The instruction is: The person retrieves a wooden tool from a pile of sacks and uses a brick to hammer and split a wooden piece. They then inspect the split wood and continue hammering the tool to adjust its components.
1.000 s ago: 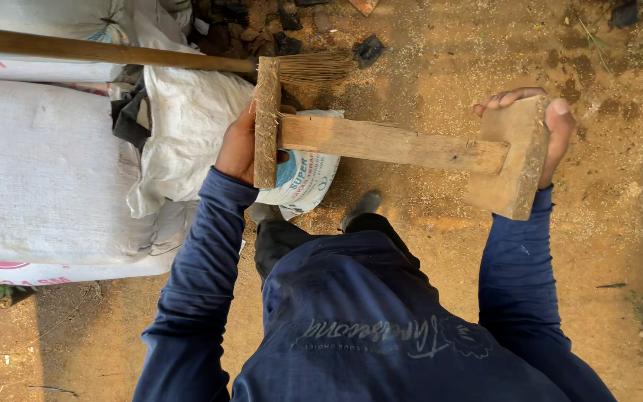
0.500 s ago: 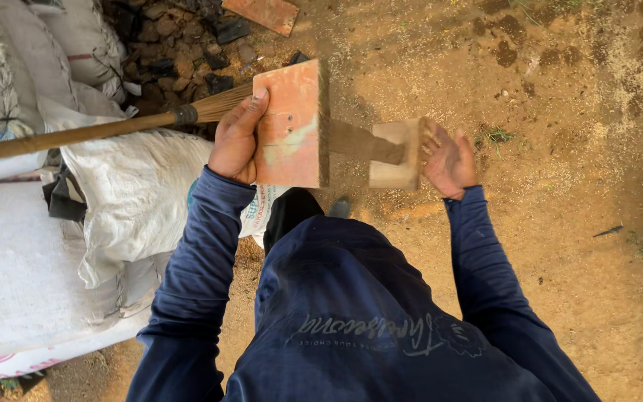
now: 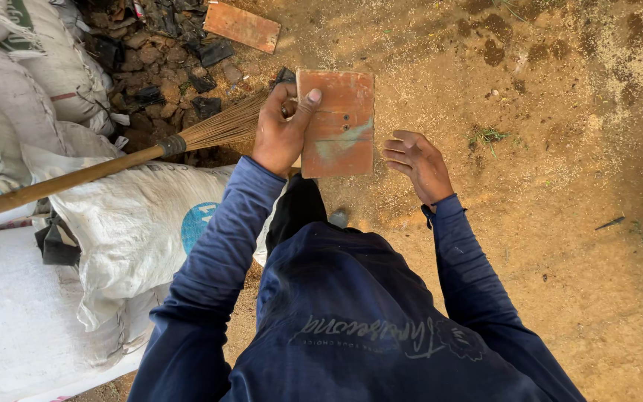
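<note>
Sandy ground (image 3: 560, 246) lies underfoot, white sacks (image 3: 113, 246) to the left. Since a moment ago the wooden tool has turned end-on: the left hand (image 3: 280, 134) clamps its reddish board (image 3: 336, 123), while the right hand (image 3: 418, 164) has let go, fingers loosely apart. Farther left lies a broom (image 3: 113, 164).

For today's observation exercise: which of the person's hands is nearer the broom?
Left. The left hand grips the wooden board right beside the broom bristles; the right hand hovers open beyond the board.

Your left hand (image 3: 283, 134) hides the wooden board's (image 3: 336, 123) left edge, and the broom's (image 3: 113, 165) handle is cut off at the frame's left edge.
</note>
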Available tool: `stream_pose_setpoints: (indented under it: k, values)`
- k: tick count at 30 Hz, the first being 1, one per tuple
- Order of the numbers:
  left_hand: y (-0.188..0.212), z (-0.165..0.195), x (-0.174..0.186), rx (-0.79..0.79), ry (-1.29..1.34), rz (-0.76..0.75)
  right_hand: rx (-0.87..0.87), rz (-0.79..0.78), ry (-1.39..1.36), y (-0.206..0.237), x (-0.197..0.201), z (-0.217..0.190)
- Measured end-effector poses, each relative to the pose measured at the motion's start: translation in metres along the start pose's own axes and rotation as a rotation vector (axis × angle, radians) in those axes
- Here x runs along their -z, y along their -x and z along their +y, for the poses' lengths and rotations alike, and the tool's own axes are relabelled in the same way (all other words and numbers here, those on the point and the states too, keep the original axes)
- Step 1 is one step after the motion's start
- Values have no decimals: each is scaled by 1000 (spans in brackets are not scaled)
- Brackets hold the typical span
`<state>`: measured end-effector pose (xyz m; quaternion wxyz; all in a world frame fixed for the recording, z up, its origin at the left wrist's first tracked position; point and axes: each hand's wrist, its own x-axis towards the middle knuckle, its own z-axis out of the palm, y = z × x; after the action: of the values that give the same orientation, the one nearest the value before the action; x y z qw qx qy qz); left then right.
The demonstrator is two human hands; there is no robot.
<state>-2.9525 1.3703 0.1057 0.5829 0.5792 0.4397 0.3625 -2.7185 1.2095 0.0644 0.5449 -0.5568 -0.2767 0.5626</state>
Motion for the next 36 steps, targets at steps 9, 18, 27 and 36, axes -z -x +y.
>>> stream_pose_setpoints:
  k: [9,18,27,36]
  values:
    - [-142,-33,7,51,33,-137,-50,-38,112,-129,-31,-38]
    - [-295,-105,3,312,143,-193,-60,116,272,-311,-68,-38]
    - [-402,-254,-56,245,-3,-45,-97,121,277,-468,-17,21]
    - [-479,-443,-89,108,-62,-58,92,-109,259,-613,41,151]
